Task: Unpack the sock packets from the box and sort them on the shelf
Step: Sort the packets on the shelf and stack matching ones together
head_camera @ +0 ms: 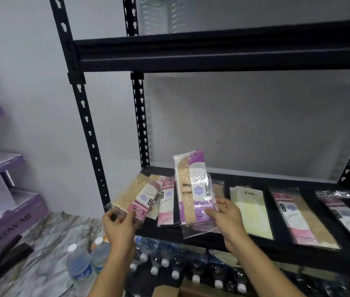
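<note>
the left hand (119,224) grips a pink packet (143,203) by its near end, slanted up and away to the left over the left corner of the shelf (311,200). the right hand (225,213) pinches a purple packet (192,185) at its lower edge, held almost upright. that one hangs between the pink pile (166,207) and the yellow pile (251,211), long axis front-to-back like the rows, so i'd guess the right hand has the shorter drop.
</note>
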A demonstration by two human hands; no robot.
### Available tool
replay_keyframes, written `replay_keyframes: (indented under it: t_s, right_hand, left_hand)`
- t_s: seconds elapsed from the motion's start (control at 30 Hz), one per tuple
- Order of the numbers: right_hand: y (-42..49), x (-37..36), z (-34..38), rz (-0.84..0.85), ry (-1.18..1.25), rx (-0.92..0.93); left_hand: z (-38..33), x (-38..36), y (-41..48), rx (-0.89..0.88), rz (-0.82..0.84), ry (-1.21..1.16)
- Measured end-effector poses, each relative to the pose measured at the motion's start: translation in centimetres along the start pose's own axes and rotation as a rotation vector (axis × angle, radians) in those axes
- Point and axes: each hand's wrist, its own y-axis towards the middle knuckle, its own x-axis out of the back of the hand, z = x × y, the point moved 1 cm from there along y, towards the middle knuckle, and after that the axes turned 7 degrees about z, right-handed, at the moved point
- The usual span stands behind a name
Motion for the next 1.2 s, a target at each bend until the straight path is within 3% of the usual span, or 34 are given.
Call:
replay_keyframes:
  t_s: [0.17, 0.5, 0.9, 1.2]
  right_hand:
    - [-1.8, 2.8, 0.7, -0.033, 0.073, 0.056]
    - [-5.3, 7.0, 0.0, -0.099, 0.086, 0.073]
    - [-7.2, 8.9, 0.1, -0.115, 0.099, 0.081]
    - [-7.4, 9.2, 0.4, -0.116, 0.088, 0.077]
  left_hand:
    - [-1.1, -1.6, -2.8, -0.033, 0.115, -0.090]
    - [3.6, -5.0, -9.1, 0.234, 0.334, -0.305]
    - [3.4, -6.8, -12.0, 0.372, 0.362, -0.339]
    - [1.8, -6.1, -12.0, 0.390, 0.489, -0.329]
